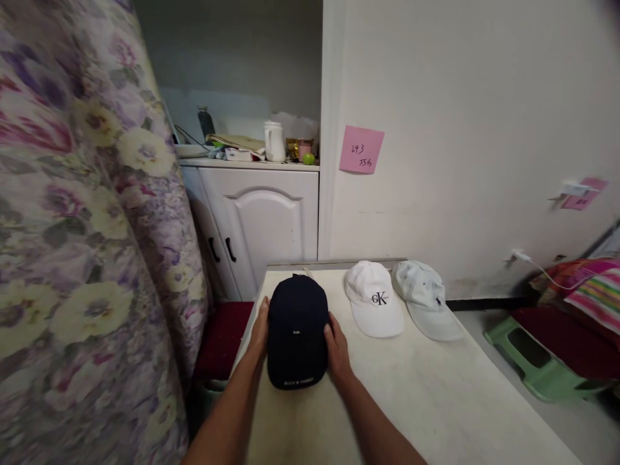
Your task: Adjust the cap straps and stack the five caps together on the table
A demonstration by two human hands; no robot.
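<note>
A dark navy baseball cap [297, 336] is on the left part of the white table, its brim toward me with small pale lettering along the edge. My left hand [260, 328] grips its left side and my right hand [336, 343] its right side; the fingertips are partly hidden by the cap. To the right lies a white cap [371, 290] with dark letters on the front. Beside that one sits a pale grey-white cap [423, 294] with a small dark emblem. Both of these have their brims turned toward me and to the right.
The white table [416, 394] meets the wall at its far end. A floral curtain [97, 258] hangs close on the left. Behind stands a white cabinet [266, 219] with a white jug [274, 142] on top. A green stool [533, 361] is on the floor at right.
</note>
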